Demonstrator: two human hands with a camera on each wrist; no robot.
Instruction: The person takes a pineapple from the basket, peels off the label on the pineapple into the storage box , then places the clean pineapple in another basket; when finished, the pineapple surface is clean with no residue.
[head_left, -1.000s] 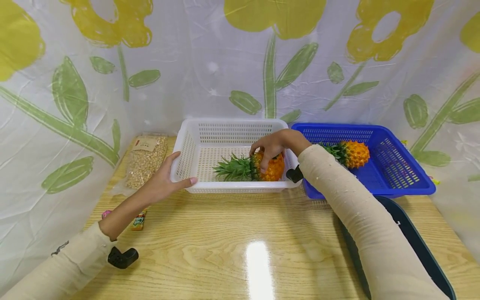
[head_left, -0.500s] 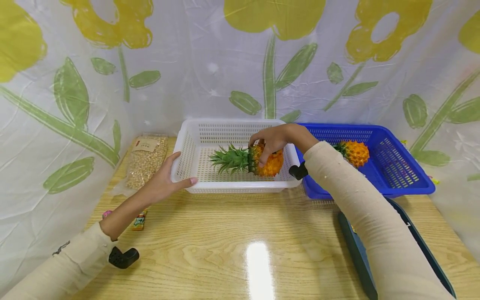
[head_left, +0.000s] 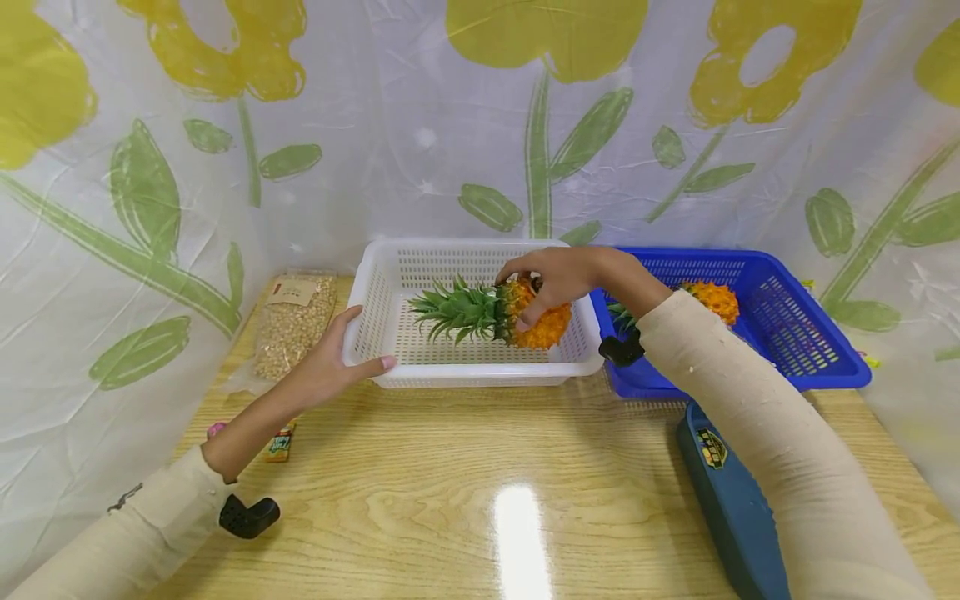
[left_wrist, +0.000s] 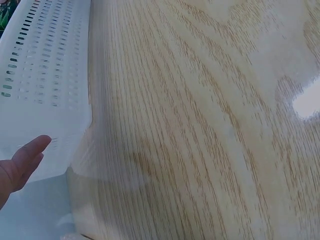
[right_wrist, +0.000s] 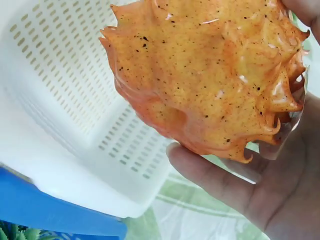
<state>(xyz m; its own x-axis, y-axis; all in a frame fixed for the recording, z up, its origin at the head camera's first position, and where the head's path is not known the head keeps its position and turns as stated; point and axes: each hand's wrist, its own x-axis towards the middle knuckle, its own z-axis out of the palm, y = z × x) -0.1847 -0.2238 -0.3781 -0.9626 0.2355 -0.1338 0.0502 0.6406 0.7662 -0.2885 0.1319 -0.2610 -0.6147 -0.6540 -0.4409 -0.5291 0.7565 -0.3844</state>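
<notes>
My right hand (head_left: pixel 558 279) grips the spiky orange body of an artificial pineapple (head_left: pixel 551 325) from above, over the right half of a white perforated basket (head_left: pixel 472 372). Its green leafy crown (head_left: pixel 453 312) points left. In the right wrist view the glossy body (right_wrist: pixel 200 80) sits between my fingers, with the basket wall behind it. My left hand (head_left: pixel 330 358) rests on the basket's front left corner, thumb along the front rim and index finger along the left side. The left wrist view shows the straight thumb (left_wrist: pixel 30 152) against the basket.
A blue basket (head_left: pixel 813 333) holding a second pineapple (head_left: pixel 712 296) stands close on the right, partly behind my sleeve. In front of it is a dark teal tub (head_left: pixel 731 500). A bag of pale kernels (head_left: pixel 296 325) and a small snack packet (head_left: pixel 280 444) lie left.
My right hand has raised the pineapple a little and turned it slightly, its crown shifting left and up. The right forearm has swung right, uncovering the tub's label. The left hand stays put.
</notes>
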